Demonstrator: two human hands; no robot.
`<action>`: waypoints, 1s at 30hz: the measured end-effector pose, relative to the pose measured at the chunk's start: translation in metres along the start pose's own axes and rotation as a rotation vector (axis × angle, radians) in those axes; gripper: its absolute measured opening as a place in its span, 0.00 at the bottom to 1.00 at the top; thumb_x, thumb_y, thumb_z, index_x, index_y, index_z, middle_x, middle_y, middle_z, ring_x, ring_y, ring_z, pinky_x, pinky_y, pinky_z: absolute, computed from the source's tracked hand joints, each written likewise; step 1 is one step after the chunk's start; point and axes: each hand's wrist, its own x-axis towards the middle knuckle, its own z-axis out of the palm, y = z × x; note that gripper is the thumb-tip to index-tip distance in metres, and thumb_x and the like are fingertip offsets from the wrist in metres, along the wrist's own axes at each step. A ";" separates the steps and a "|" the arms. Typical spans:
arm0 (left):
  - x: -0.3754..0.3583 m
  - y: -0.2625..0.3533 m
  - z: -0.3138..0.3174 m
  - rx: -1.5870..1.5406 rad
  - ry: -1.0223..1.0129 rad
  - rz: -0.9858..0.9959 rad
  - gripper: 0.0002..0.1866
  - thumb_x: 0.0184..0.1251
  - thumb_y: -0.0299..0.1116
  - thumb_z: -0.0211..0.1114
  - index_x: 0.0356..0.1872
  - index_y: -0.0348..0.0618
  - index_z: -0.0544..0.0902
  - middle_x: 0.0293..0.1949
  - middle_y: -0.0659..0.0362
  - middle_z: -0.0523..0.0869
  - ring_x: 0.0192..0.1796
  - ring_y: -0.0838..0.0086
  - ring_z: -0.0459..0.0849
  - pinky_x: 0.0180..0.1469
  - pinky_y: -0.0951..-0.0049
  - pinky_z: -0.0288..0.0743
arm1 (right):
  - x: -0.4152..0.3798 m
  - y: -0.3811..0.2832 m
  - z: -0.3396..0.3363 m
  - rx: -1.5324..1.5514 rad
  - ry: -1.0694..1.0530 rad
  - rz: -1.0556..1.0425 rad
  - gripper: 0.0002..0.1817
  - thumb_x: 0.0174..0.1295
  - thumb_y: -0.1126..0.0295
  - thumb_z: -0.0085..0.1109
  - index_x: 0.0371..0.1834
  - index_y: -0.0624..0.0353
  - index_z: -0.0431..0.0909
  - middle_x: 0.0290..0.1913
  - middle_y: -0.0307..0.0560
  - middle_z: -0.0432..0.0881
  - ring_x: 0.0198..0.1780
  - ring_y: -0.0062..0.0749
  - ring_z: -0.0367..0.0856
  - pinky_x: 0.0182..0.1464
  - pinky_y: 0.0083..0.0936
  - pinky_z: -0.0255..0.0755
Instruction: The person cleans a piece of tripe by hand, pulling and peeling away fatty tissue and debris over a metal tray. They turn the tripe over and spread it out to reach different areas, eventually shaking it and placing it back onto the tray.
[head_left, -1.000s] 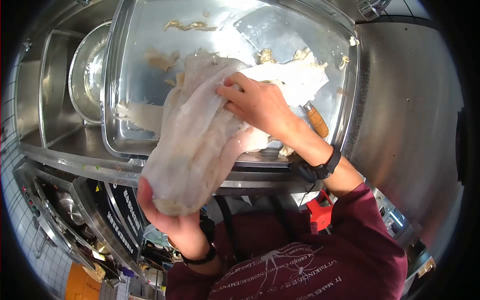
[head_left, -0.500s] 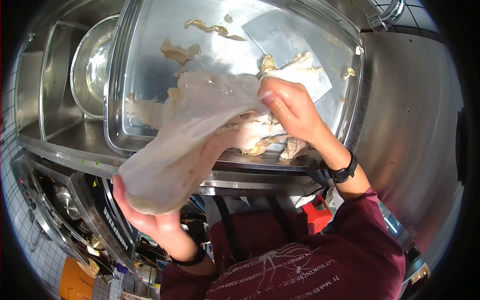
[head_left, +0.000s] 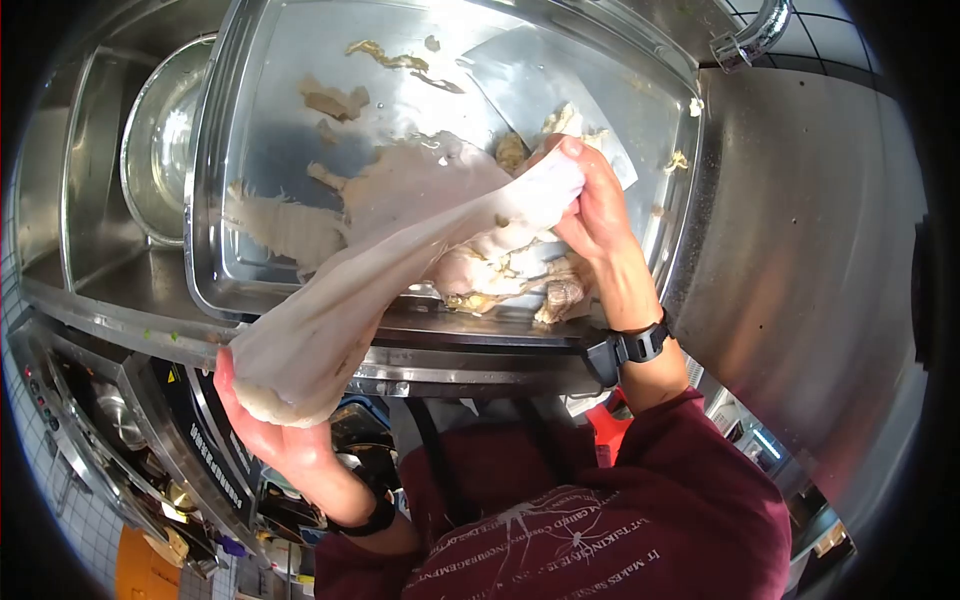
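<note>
A large, pale, wet sheet of what looks like skin or tripe (head_left: 370, 265) is stretched between my hands over the front edge of a metal tray (head_left: 205, 270). My left hand (head_left: 280, 435) is wrapped round its lower left end, fingers partly hidden behind it. At the upper right end, my right hand (head_left: 595, 200) pinches the sheet between thumb and fingers. Part of the sheet trails into the shallow water in the tray. Below my right hand, wrinkled yellowish pieces (head_left: 560, 290) lie by the tray's front edge.
Brown scraps (head_left: 335, 100) float in the tray. A clear round bowl (head_left: 160, 140) sits in the sink at the left. A steel counter (head_left: 790, 250) extends at the right, below a metal pipe (head_left: 750, 40). A red object (head_left: 608, 425) is near my body.
My right hand has turned over and pulled its end up, drawing the sheet into a tighter, narrower band. My left hand still holds the lower end. The whole view has shifted slightly.
</note>
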 end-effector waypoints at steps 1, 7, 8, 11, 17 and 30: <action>0.000 -0.002 0.003 -0.033 -0.038 -0.059 0.23 0.68 0.45 0.55 0.55 0.37 0.73 0.55 0.51 0.77 0.59 0.59 0.73 0.64 0.53 0.63 | -0.001 -0.001 0.001 -0.002 0.000 -0.001 0.12 0.67 0.64 0.52 0.25 0.53 0.71 0.19 0.30 0.67 0.15 0.11 0.58 0.17 0.12 0.54; -0.001 -0.013 0.004 -0.092 -0.010 -0.089 0.24 0.68 0.44 0.55 0.56 0.37 0.72 0.57 0.50 0.76 0.60 0.59 0.73 0.65 0.53 0.61 | 0.006 -0.008 -0.022 0.449 -0.171 -0.013 0.10 0.66 0.63 0.52 0.35 0.59 0.75 0.30 0.43 0.81 0.30 0.27 0.81 0.35 0.28 0.78; -0.002 -0.014 0.003 -0.093 -0.012 -0.086 0.24 0.68 0.44 0.55 0.56 0.37 0.72 0.57 0.50 0.76 0.60 0.59 0.73 0.65 0.53 0.61 | 0.008 -0.011 -0.025 0.558 -0.198 0.006 0.10 0.66 0.63 0.52 0.35 0.58 0.76 0.30 0.43 0.81 0.30 0.25 0.81 0.34 0.26 0.78; -0.007 -0.018 0.005 -0.132 -0.070 -0.118 0.24 0.68 0.44 0.55 0.56 0.37 0.72 0.57 0.50 0.76 0.61 0.59 0.72 0.65 0.53 0.62 | 0.005 -0.020 -0.014 0.605 -0.058 -0.022 0.09 0.66 0.64 0.52 0.33 0.57 0.75 0.28 0.41 0.80 0.25 0.20 0.77 0.29 0.19 0.75; -0.025 -0.036 0.021 -0.177 -0.141 -0.305 0.25 0.68 0.44 0.52 0.58 0.36 0.71 0.58 0.49 0.75 0.62 0.55 0.71 0.67 0.48 0.60 | 0.024 -0.025 -0.057 0.680 0.081 -0.020 0.10 0.67 0.66 0.51 0.28 0.54 0.72 0.20 0.34 0.69 0.16 0.12 0.62 0.15 0.09 0.57; -0.033 -0.100 0.077 0.090 -0.286 -0.091 0.25 0.71 0.40 0.48 0.62 0.31 0.66 0.62 0.49 0.71 0.66 0.61 0.68 0.68 0.58 0.59 | -0.045 -0.058 0.027 -1.344 0.107 -0.505 0.15 0.59 0.74 0.54 0.51 0.58 0.78 0.43 0.46 0.82 0.37 0.25 0.80 0.40 0.22 0.73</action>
